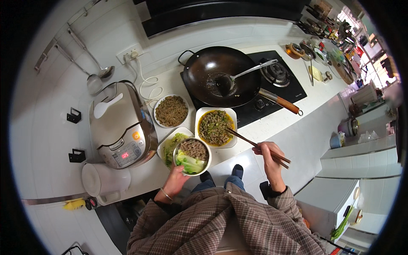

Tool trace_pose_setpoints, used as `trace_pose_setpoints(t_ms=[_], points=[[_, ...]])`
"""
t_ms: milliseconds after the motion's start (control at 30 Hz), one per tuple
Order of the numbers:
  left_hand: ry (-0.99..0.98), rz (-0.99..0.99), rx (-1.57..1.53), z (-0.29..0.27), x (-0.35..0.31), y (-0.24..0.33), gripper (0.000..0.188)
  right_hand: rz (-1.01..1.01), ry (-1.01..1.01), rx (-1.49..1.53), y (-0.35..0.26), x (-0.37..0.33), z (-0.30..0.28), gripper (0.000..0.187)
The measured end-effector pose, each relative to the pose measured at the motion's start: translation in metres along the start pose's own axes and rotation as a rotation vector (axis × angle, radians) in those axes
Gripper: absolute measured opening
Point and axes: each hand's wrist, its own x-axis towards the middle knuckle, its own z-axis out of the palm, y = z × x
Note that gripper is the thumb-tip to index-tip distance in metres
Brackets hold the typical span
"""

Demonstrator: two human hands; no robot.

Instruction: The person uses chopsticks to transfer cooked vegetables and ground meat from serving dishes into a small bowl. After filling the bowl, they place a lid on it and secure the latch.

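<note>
My left hand (173, 183) is closed on the rim of a round bowl (208, 163), which holds pale lettuce leaves (190, 163) and brown minced or sliced meat (194, 149). In my right hand (270, 160) is a pair of brown chopsticks (245, 139), with their tips at the edge of the food in a white square dish (233, 114). That dish contains chopped meat with green bits in yellow oily sauce (214, 126). Partly behind the held bowl, a white plate (161, 148) carries more lettuce (175, 140).
A dark wok (204, 63) with a metal spatula (255, 69) sits on the black gas stove (293, 87). Farther back is a plate of brown food (171, 111). A rice cooker (114, 123) with a white rice paddle (108, 105) and a white jug (100, 178) stand at the left.
</note>
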Motion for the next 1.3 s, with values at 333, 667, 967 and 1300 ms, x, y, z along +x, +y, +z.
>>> trace_pose_setpoints(t_ms=[333, 667, 967, 1300], points=[[0.046, 0.084, 0.022, -0.003, -0.025, 0.016, 0.067, -0.059, -0.159, -0.038, 0.057, 0.02, 0.036, 0.021], [0.049, 0.11, -0.018, -0.007, -0.03, 0.013, 0.067, -0.03, -0.134, -0.184, 0.065, 0.019, 0.03, 0.016], [-0.004, 0.085, -0.083, -0.011, -0.025, 0.017, 0.07, -0.257, -0.348, -0.283, 0.049, 0.025, 0.055, 0.011], [-0.027, 0.092, -0.085, -0.015, -0.024, 0.014, 0.07, 0.037, -0.067, -0.036, 0.076, 0.051, 0.041, 0.023]])
